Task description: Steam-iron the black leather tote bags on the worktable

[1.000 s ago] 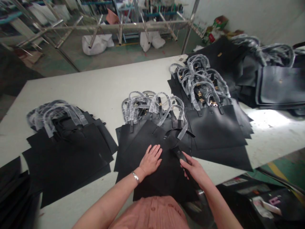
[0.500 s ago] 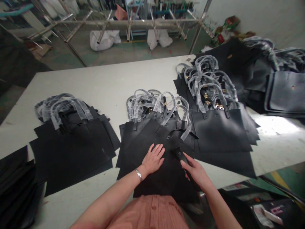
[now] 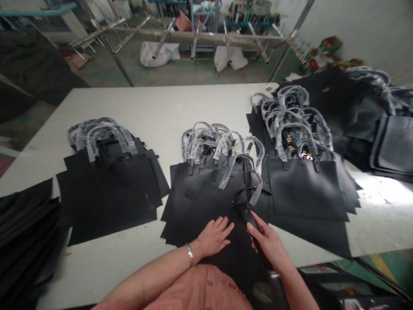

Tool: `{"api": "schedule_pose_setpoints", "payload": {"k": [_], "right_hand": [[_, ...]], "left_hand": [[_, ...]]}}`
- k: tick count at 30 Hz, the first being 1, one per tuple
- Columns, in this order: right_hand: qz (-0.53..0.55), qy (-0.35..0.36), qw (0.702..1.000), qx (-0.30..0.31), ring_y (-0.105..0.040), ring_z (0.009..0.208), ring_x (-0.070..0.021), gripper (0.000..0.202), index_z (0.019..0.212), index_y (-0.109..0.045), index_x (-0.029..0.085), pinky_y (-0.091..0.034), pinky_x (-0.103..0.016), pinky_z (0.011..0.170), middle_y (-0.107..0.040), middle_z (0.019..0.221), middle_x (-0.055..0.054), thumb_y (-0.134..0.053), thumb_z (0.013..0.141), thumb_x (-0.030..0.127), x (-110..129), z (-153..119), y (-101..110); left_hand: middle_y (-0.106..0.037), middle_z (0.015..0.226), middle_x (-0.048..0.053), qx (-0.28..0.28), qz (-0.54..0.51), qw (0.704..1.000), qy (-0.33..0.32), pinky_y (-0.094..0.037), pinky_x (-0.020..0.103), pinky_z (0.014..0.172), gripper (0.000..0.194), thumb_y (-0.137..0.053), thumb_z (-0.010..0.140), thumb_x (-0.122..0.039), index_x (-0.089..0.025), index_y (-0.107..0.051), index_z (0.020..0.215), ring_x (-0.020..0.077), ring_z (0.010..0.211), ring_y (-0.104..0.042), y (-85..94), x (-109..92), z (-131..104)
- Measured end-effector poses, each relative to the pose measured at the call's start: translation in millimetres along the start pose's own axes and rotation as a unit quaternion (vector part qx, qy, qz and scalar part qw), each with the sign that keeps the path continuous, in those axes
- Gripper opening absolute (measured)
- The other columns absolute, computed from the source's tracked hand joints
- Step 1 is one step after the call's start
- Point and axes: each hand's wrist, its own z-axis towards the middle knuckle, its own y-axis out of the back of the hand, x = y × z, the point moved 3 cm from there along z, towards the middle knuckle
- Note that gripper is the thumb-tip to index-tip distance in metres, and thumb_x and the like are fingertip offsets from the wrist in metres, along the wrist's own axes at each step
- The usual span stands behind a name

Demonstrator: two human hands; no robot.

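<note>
My left hand (image 3: 215,236) lies flat with fingers spread on the top black panel (image 3: 206,211) of the middle pile. To its right, my right hand (image 3: 263,236) is wrapped round a dark handheld tool (image 3: 245,215), whose front end touches the panel near its right side. Plastic-wrapped handles (image 3: 201,144) with gold-coloured fittings stick out from the far edge of this pile. One wrapped strap (image 3: 256,193) hangs down close to the tool's tip. The tool's lower part is partly hidden by my right hand.
Further black panels with wrapped handles form a left pile (image 3: 106,193) and a right pile (image 3: 306,185) on the white table (image 3: 155,101). Folded black pieces (image 3: 26,232) lie at the near left. A metal rack (image 3: 206,36) stands beyond the table.
The view has shifted, with the table's contents mostly further right. My left hand has moved nearer my body across the panel. My right hand still holds the tool.
</note>
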Motion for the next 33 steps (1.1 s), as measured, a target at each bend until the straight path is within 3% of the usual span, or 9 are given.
{"api": "schedule_pose_setpoints", "payload": {"k": [5,10,16,18,20,22,25,29,33], "right_hand": [[-0.055,0.008,0.998,0.012,-0.056,0.044,-0.0155,0.068,0.141,-0.048,0.021,-0.044,-0.025,0.043,-0.06,0.053,0.005,-0.059,0.081,0.051,1.1,9.3,-15.6],[-0.083,0.049,0.995,-0.011,-0.057,0.043,-0.0164,0.065,0.136,-0.056,0.021,-0.046,-0.027,0.049,-0.058,0.049,0.005,-0.063,0.078,0.05,22.2,24.4,-29.4],[-0.07,0.1,0.985,-0.121,-0.063,0.059,-0.0195,0.073,0.146,-0.04,0.023,-0.051,-0.03,0.061,-0.065,0.066,0.002,-0.056,0.083,0.056,44.5,28.6,-16.3],[-0.059,0.091,0.991,-0.084,-0.06,0.055,-0.018,0.073,0.146,-0.042,0.022,-0.05,-0.028,0.055,-0.064,0.066,0.003,-0.058,0.082,0.056,42.2,23.6,-12.3],[-0.063,0.073,0.995,-0.008,-0.058,0.05,-0.0161,0.071,0.143,-0.046,0.022,-0.049,-0.027,0.05,-0.063,0.064,0.003,-0.06,0.081,0.054,37.2,18.4,-17.3],[-0.088,0.062,0.993,0.056,-0.057,0.048,-0.0152,0.068,0.142,-0.048,0.022,-0.049,-0.026,0.049,-0.065,0.063,0.003,-0.06,0.081,0.051,32.6,15.4,-29.5],[-0.115,0.067,0.987,0.089,-0.059,0.047,-0.0158,0.064,0.139,-0.052,0.022,-0.051,-0.027,0.05,-0.068,0.065,0.002,-0.059,0.081,0.048,31.5,19.0,-50.2],[-0.121,0.091,0.986,0.077,-0.07,0.073,-0.0222,0.059,0.135,-0.057,0.022,-0.057,-0.032,0.068,-0.075,0.086,-0.003,-0.06,0.081,0.045,41.5,35.6,-66.8],[-0.122,0.128,0.983,0.054,-0.063,0.11,-0.0258,0.054,0.131,-0.06,0.022,-0.049,-0.037,0.097,-0.071,0.115,-0.005,-0.063,0.08,0.04,61.2,52.0,-83.4]], "left_hand": [[-0.046,0.136,0.015,-0.018,-0.013,0.999,-0.041,-0.046,0.039,0.092,0.055,-0.051,0.093,-0.044,-0.021,-0.038,0.141,0.0297,0.122,-0.045,-1.7,12.4,2.7],[-0.046,0.136,0.014,-0.03,-0.013,0.999,-0.043,-0.047,0.039,0.091,0.056,-0.052,0.092,-0.043,-0.02,-0.038,0.141,0.0293,0.12,-0.046,-7.6,12.7,3.8],[-0.047,0.137,0.013,-0.048,-0.014,0.998,-0.039,-0.047,0.038,0.092,0.054,-0.051,0.092,-0.043,-0.021,-0.04,0.139,0.0284,0.121,-0.047,-7.2,13.7,0.7],[-0.047,0.137,0.013,-0.055,-0.012,0.997,-0.044,-0.047,0.038,0.092,0.052,-0.051,0.092,-0.043,-0.019,-0.042,0.138,0.0276,0.12,-0.047,-6.9,14.7,-0.4],[-0.049,0.135,0.013,-0.064,-0.011,0.996,-0.059,-0.047,0.037,0.091,0.049,-0.05,0.094,-0.042,-0.016,-0.044,0.135,0.0261,0.118,-0.049,-8.1,15.0,-1.3],[-0.054,0.129,0.012,-0.07,-0.014,0.994,-0.08,-0.048,0.035,0.088,0.044,-0.048,0.095,-0.04,-0.014,-0.046,0.131,0.0243,0.115,-0.05,-11.2,14.4,-1.8],[-0.062,0.114,0.01,-0.069,-0.023,0.993,-0.091,-0.049,0.033,0.084,0.034,-0.046,0.096,-0.038,-0.013,-0.054,0.117,0.023,0.111,-0.054,-17.1,13.9,-1.6],[-0.063,0.107,0.008,-0.058,-0.048,0.994,-0.081,-0.048,0.034,0.09,0.028,-0.046,0.097,-0.037,-0.015,-0.057,0.11,0.0228,0.112,-0.053,-19.9,14.3,0.1],[-0.064,0.108,0.009,-0.034,-0.07,0.994,-0.082,-0.048,0.036,0.092,0.029,-0.046,0.096,-0.037,-0.014,-0.057,0.111,0.0239,0.112,-0.053,-19.9,14.7,2.7]]}}
